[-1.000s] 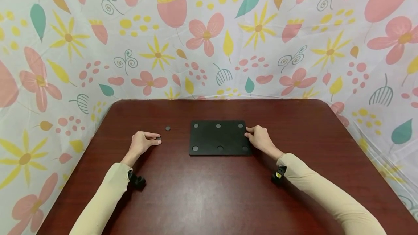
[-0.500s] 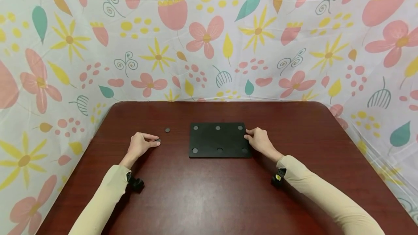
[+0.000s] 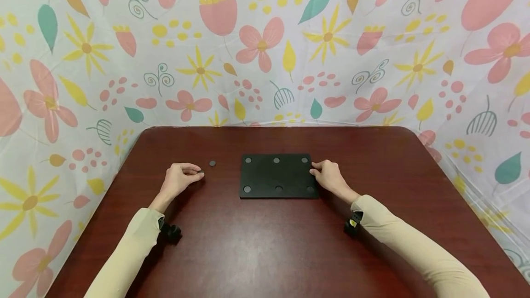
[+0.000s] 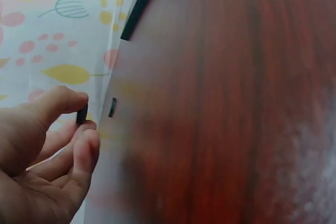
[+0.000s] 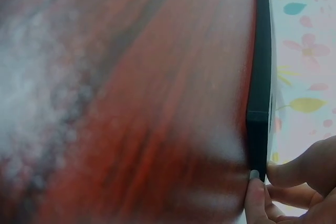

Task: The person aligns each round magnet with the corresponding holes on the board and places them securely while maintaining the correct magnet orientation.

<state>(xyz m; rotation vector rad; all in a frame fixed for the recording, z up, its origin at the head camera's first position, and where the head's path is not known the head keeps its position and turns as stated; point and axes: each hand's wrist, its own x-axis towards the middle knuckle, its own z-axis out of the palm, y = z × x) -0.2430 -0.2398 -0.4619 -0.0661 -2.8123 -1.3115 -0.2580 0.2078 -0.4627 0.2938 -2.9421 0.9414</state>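
Note:
Between the thumb and fingertips of my left hand point(image 3: 179, 179) is a small dark disc point(image 4: 82, 115), pinched just above the table in the left wrist view. A second grey disc point(image 3: 212, 163) lies flat on the table, a little beyond those fingertips. A flat black rectangular board point(image 3: 275, 176) rests at mid-table. Grey round discs show along its far row and at its near left corner; the near middle and near right spots are darker round recesses. My right hand point(image 3: 330, 176) grips the board's right edge, thumb on top and fingers at the side in the right wrist view.
A dark red-brown wooden table point(image 3: 248, 243) lies under everything. Its far edge meets a white floral curtain point(image 3: 265, 91), which also hangs along both sides. Each wrist wears a small black camera, such as the right wrist camera point(image 3: 353, 224).
My left hand has lifted the disc slightly off the table, its fingers now closer together around it. The right hand stays at the board's edge, and the board has not moved.

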